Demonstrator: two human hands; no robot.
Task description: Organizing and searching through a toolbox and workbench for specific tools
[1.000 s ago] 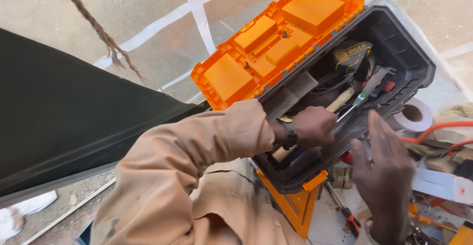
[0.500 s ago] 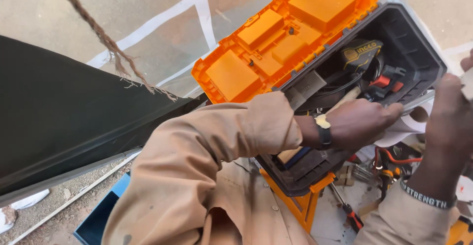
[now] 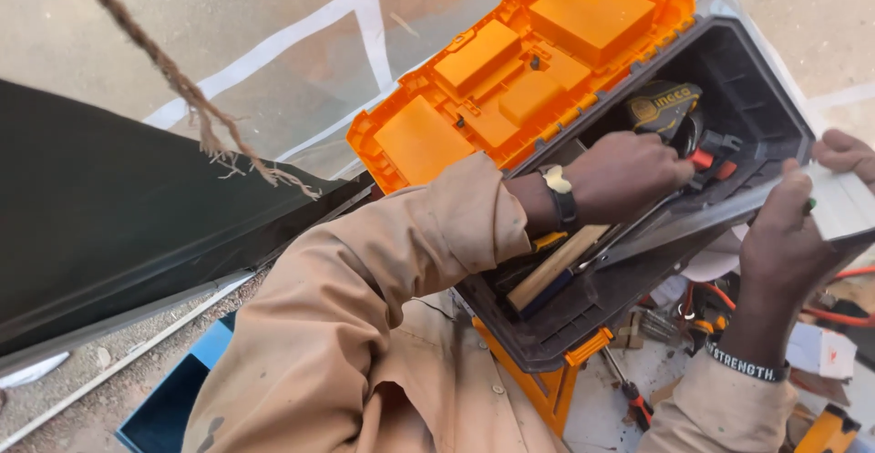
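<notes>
A black toolbox (image 3: 547, 344) stands open with its orange lid (image 3: 510, 79) tilted back. My left hand (image 3: 629, 175), with a watch on the wrist, reaches inside it. The curled fingers rest among the tools beside a black and yellow tool (image 3: 661, 107) and red-tipped parts (image 3: 702, 159). What the fingers hold is hidden. A wooden handle (image 3: 556, 271) lies under my forearm. My right hand (image 3: 788, 234) grips a flat grey and white panel (image 3: 843, 202) along the box's near right edge.
A frayed rope (image 3: 182, 88) hangs at the upper left over a dark sheet (image 3: 109, 216). A blue box (image 3: 173, 398) sits low left. Below the toolbox lie a red-handled screwdriver (image 3: 633, 398), orange cable (image 3: 834, 316) and other clutter. Pale ground with white lines lies beyond.
My left hand has pushed further along the inside of the toolbox toward its far end. My right hand has left the box and now grips the flat panel at its edge.
</notes>
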